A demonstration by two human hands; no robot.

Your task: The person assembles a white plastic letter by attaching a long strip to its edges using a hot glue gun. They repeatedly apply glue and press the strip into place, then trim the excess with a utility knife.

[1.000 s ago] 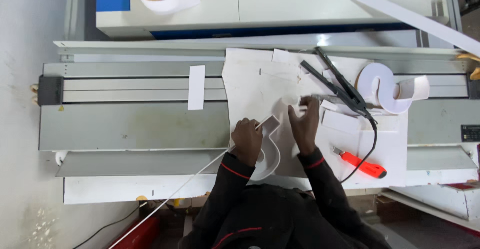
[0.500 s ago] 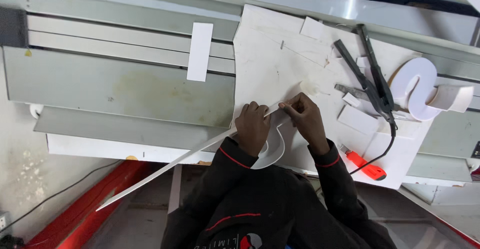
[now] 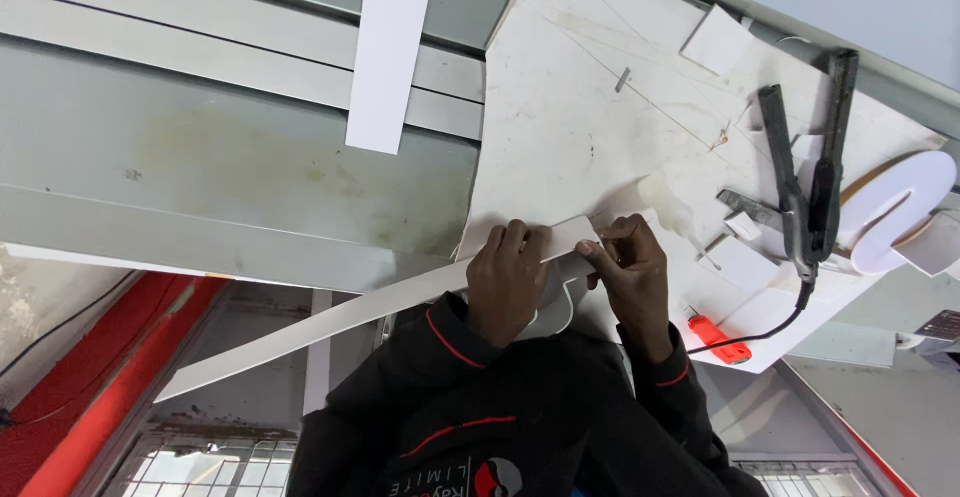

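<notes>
View: head, looking down at both hands over the bench edge.
Left hand (image 3: 508,282): fingers curled shut over the strip (image 3: 330,327), pressing it onto the board (image 3: 580,107).
Right hand (image 3: 632,267): thumb and fingertips pinched closed on the strip's end, just beside the left hand.
Strip: long, white, flat; near end sits at the board's lower edge between the hands, far end runs down-left past the bench edge, hanging free over the floor.
Curved piece (image 3: 565,302): white, under and between the hands, partly hidden; shape unclear.
Board: white, scuffed, pencil lines on it, lying on the grey bench (image 3: 200,157).
White slip (image 3: 385,62): rectangle on the bench, well left of the hands.
Tongs (image 3: 805,167): black, on the board right of the right hand, cable trailing down.
Red tool (image 3: 720,337): near the right wrist, at the board's edge.
White letter (image 3: 900,212): curved shape, far right, apart from the hands.
</notes>
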